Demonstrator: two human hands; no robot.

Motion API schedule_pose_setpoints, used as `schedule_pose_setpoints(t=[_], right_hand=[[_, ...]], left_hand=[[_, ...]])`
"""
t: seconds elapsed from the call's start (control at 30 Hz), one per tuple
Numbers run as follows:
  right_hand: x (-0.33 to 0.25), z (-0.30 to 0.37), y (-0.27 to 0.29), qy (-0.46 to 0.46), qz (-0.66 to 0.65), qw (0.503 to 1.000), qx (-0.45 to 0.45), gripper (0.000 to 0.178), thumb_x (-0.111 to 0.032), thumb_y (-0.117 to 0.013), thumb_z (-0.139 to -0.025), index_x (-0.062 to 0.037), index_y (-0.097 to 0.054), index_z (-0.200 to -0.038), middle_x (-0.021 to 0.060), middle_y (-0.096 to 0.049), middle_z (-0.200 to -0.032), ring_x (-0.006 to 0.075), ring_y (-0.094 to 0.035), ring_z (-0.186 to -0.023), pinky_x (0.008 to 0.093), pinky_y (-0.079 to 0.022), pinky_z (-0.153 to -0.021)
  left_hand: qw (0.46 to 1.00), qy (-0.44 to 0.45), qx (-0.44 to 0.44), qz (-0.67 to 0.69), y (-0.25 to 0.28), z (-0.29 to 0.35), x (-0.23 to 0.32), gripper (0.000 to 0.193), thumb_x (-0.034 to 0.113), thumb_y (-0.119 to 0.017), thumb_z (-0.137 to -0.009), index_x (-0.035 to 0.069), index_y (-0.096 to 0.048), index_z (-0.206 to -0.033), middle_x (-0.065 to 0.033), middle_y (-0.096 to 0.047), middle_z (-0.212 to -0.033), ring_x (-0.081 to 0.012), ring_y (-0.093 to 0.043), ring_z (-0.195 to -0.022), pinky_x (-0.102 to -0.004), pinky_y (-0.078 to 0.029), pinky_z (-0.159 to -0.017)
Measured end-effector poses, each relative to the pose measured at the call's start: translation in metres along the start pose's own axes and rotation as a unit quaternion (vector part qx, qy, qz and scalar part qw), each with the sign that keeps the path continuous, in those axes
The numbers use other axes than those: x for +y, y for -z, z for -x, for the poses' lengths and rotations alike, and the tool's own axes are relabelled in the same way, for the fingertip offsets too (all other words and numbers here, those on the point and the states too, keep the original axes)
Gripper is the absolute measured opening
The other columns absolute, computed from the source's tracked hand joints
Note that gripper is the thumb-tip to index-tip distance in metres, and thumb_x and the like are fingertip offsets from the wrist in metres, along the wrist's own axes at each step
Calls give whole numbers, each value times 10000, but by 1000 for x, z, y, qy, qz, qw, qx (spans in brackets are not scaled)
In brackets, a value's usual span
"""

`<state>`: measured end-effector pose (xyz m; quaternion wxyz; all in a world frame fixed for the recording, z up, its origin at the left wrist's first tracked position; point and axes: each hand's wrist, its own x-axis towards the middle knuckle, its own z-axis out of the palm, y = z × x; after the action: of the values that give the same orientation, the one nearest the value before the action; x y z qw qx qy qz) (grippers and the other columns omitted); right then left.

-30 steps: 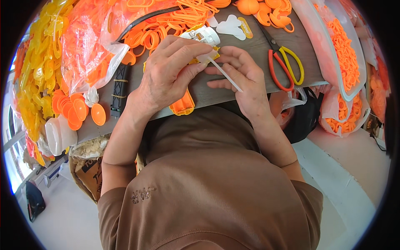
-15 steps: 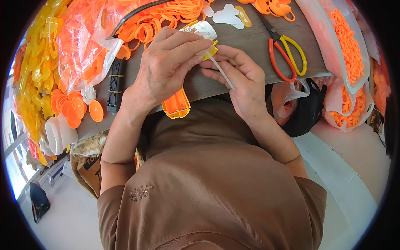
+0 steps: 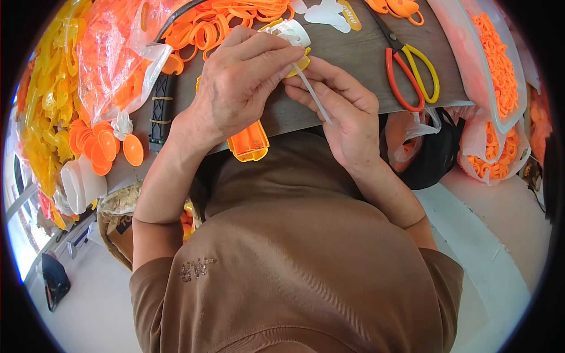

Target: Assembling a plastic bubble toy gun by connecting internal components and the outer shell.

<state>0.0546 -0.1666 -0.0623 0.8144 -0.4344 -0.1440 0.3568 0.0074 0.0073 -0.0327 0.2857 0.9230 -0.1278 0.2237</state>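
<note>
Over the table's near edge, my left hand (image 3: 235, 85) is closed, thumb and forefinger pinching a small yellow plastic piece (image 3: 303, 62) at the upper end of a thin white strip (image 3: 313, 94). The strip slants down across my right hand (image 3: 347, 115), whose thumb and fingers are closed about it just below the yellow piece. Just beyond my left fingertips lies a white cylindrical part (image 3: 293, 32) with some yellow beside it. An orange, trough-shaped plastic part (image 3: 249, 142) shows below my left wrist, its upper end hidden by the hand.
Red-and-yellow-handled scissors (image 3: 413, 76) lie at right. Orange rings (image 3: 206, 32) and a clear bag of orange parts (image 3: 112, 59) crowd the far left, with orange oval pieces (image 3: 133, 150) nearer. A translucent bin (image 3: 497, 65) stands at right. A black strip (image 3: 160, 112) lies by my left forearm.
The view has shifted slightly, so the table things sit a little higher. Both hands keep nearly the same grip on the yellow piece and the strip.
</note>
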Motion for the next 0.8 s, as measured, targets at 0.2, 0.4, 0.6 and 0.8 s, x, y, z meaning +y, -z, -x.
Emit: schedule_pose_setpoints(t=[0.2, 0.4, 0.6, 0.8], right_hand=[[1, 1, 0, 11, 5, 1000, -7, 344, -41, -399, -941, 89, -447, -1256, 169, -543, -1210, 252, -556, -1106, 385, -442, -968], [-17, -13, -1, -61, 127, 990, 16, 297, -84, -514, -917, 13, -441, -1188, 114, -576, -1083, 182, -613, -939, 300, -538, -736], [-24, -29, -5, -22, 331, 943, 21, 537, -56, -648, -826, -9, -323, -1250, 92, -578, -943, 109, -578, -744, 218, -468, -579], [-22, -31, -4, 5, 398, 917, 18, 554, -35, -660, -788, 0, -338, -1238, 73, -530, -824, 92, -535, -687, 228, -441, -595]], left_hand=[[999, -37, -5, -19, -2, 1, -1, 314, 32, -652, -691, 35, -648, -1005, -56, -599, -934, -238, -533, -765, -330, -462, -678], [998, -28, -5, -61, 2, 3, 11, 354, 50, -648, -683, 37, -635, -1036, -73, -601, -996, -247, -535, -792, -329, -461, -709], [993, -3, 25, -116, 21, 18, 25, 347, 20, -651, -687, 21, -645, -1034, -115, -592, -1148, -347, -545, -995, -394, -461, -846], [986, 115, 29, -118, 24, 42, 30, 499, 108, -726, -685, 20, -583, -1155, -181, -494, -1274, -361, -457, -1165, -429, -384, -963]])
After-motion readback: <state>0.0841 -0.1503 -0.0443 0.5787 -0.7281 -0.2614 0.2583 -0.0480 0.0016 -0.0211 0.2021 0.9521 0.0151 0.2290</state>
